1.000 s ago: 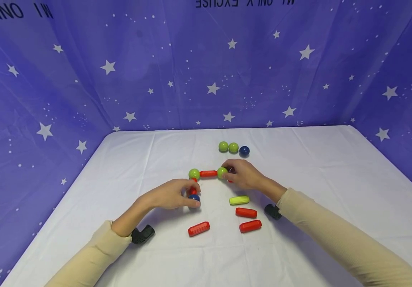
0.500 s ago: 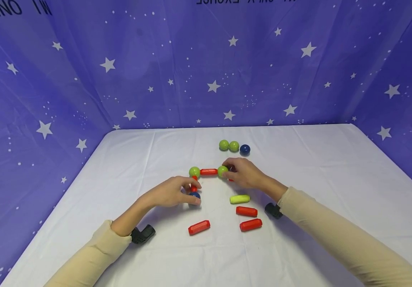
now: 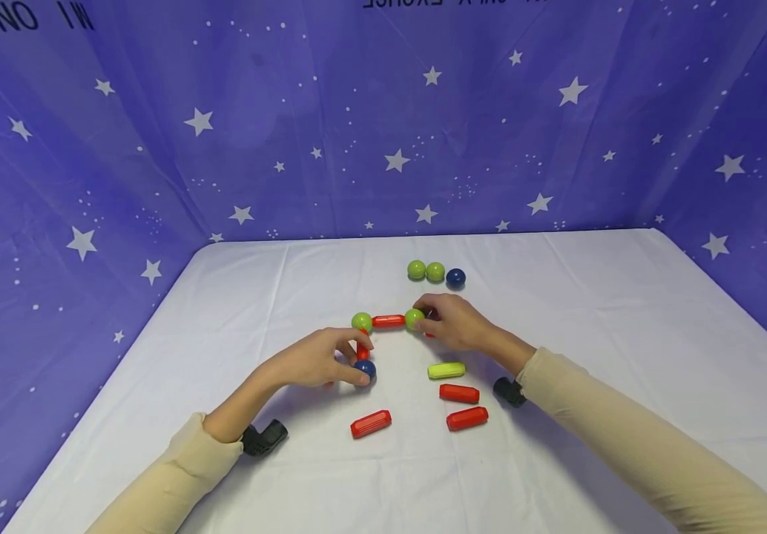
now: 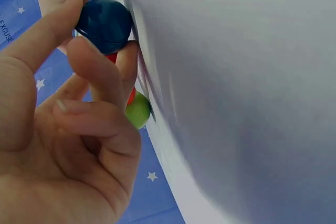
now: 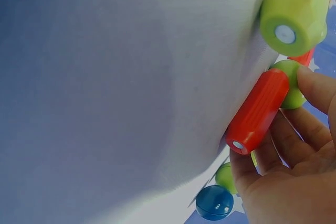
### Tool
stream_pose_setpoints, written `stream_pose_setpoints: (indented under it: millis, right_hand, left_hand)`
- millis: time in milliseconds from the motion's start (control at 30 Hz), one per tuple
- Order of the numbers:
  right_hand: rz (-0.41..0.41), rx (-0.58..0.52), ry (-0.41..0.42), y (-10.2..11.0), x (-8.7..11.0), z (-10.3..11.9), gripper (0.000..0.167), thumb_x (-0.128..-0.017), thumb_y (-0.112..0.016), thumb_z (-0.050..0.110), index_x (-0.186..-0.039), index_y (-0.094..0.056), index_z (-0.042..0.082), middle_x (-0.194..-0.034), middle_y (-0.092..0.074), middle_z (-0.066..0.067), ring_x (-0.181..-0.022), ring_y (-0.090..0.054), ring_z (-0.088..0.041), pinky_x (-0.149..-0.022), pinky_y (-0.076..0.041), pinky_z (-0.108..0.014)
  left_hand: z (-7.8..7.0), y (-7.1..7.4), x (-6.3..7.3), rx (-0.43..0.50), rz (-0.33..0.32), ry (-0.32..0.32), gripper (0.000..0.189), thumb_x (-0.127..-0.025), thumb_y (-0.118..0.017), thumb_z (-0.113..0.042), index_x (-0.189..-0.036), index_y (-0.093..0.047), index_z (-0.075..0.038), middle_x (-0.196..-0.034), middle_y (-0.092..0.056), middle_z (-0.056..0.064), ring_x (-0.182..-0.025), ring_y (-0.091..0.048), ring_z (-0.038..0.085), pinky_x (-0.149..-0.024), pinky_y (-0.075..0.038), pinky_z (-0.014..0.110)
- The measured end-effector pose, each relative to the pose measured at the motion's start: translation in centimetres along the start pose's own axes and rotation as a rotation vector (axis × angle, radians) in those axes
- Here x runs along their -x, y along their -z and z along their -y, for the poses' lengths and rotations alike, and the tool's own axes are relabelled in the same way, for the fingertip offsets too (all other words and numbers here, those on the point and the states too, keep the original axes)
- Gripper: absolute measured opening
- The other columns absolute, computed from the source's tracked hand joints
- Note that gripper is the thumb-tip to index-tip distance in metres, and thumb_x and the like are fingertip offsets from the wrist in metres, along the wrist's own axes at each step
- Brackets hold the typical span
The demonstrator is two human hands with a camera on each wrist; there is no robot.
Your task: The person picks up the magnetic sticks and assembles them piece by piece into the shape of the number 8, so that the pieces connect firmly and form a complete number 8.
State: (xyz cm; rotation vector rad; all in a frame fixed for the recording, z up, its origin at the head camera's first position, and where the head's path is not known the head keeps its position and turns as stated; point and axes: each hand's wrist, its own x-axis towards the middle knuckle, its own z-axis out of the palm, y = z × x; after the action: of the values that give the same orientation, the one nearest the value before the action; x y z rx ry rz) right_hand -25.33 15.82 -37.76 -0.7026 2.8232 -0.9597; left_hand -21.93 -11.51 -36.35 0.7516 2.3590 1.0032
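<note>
My left hand (image 3: 313, 360) pinches a blue ball (image 4: 107, 24) between thumb and fingers. From that ball a red rod (image 3: 363, 349) runs back to a green ball (image 3: 361, 321). A second red rod (image 3: 389, 321) links this corner to another green ball (image 3: 414, 319), which my right hand (image 3: 453, 322) pinches between thumb and fingers. In the right wrist view, one more red rod (image 5: 260, 111) with a silvery disc in its end meets the held green ball (image 5: 292, 98) and lies along the fingers. A speck of red shows beneath my left hand.
Two green balls (image 3: 426, 271) and a blue ball (image 3: 455, 278) sit in a row farther back. A yellow-green rod (image 3: 446, 370) and two red rods (image 3: 463, 406) lie nearer, at right. Another red rod (image 3: 371, 423) lies at front centre on the white tablecloth (image 3: 330, 489).
The blue ball and the rod's near end have shifted slightly right under my left fingers. A speck of red now shows beneath that hand. My right hand keeps its place.
</note>
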Motion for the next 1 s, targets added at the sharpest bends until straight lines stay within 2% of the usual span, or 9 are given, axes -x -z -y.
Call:
stream_pose_setpoints:
  millis: [333,1000]
  right_hand:
    - [0.0,0.003,0.0,-0.01,-0.02,-0.1,0.027,-0.094,-0.069,0.015,-0.117,-0.066,0.002,-0.098,-0.066,-0.004,-0.087,-0.058,-0.018,-0.078,-0.049,-0.032]
    - [0.017,0.008,-0.028,0.09,-0.1,0.13,0.03,-0.094,-0.069,0.015,-0.12,-0.064,0.002,-0.101,-0.065,-0.005,-0.09,-0.057,-0.019,-0.081,-0.049,-0.034]
  left_hand:
    - [0.24,-0.09,-0.01,-0.008,-0.03,-0.03,0.029,-0.083,-0.081,-0.026,-0.107,-0.069,-0.015,-0.101,-0.066,0.01,-0.05,-0.055,0.015,-0.052,-0.048,0.033]
    - [0.37,-0.3,0.37,0.045,-0.031,0.001,0.028,-0.085,-0.08,-0.023,-0.109,-0.069,-0.014,-0.102,-0.064,0.011,-0.051,-0.056,0.017,-0.051,-0.045,0.032]
